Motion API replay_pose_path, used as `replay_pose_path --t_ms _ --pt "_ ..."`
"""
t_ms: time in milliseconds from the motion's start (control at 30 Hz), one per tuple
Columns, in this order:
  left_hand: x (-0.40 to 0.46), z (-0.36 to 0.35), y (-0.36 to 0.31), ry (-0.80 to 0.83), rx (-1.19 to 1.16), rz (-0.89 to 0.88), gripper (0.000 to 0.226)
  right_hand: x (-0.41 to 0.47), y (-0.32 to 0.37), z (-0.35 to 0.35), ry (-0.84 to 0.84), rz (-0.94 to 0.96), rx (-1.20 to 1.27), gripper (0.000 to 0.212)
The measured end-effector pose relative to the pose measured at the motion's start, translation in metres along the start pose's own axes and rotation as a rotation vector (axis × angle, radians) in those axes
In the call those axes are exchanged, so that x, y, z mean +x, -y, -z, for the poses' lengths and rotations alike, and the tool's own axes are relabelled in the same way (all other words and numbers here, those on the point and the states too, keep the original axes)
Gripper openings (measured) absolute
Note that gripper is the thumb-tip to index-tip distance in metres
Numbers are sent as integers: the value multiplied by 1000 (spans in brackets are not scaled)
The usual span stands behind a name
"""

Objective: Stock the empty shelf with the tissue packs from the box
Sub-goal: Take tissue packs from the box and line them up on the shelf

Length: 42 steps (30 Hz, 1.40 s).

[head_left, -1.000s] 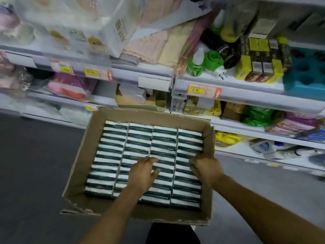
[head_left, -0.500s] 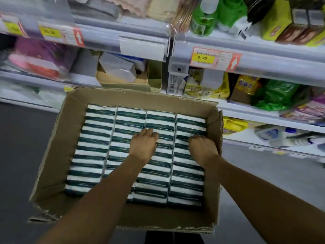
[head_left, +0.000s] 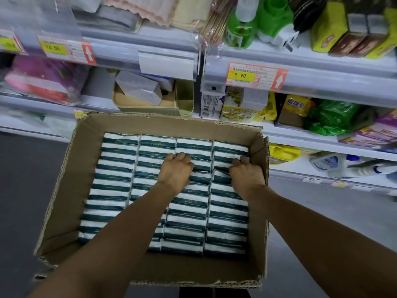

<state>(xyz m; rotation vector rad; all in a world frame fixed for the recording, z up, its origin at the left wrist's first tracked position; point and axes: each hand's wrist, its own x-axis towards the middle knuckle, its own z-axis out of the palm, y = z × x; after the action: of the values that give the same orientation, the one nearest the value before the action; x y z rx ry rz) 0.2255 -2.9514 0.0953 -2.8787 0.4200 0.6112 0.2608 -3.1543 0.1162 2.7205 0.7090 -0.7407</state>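
Both hands, the left hand [head_left: 175,169] and right hand [head_left: 247,174], dig curled fingers between tight tissue packs [head_left: 193,190] in the box [head_left: 66,190], so neighbours could pop out and fall.

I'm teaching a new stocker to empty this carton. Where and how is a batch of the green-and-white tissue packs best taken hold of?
Come from above, since the brown cardboard box is open-topped and its walls block the sides. The green-and-white tissue packs stand on edge in tight columns, so probably push fingers into gaps across a column and squeeze several together by their ends, roughly where the left hand and right hand dig in.
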Motion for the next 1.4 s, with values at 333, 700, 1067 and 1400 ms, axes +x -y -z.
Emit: replay_pose_path --t_ms 333,700,1067,1400 --pt "-56 85 27 -244 -1195 477 17 -60 -42 77 -189 -121 816 20" --pt "-118 223 31 -458 -1588 373 17 -133 -62 184 -477 103 1469 24" --pt "-131 358 -50 -670 -1437 287 15 -228 -173 252 -719 317 1237 28" --pt "-102 451 -193 -850 -1365 207 18 -319 -334 272 -886 341 1118 24"
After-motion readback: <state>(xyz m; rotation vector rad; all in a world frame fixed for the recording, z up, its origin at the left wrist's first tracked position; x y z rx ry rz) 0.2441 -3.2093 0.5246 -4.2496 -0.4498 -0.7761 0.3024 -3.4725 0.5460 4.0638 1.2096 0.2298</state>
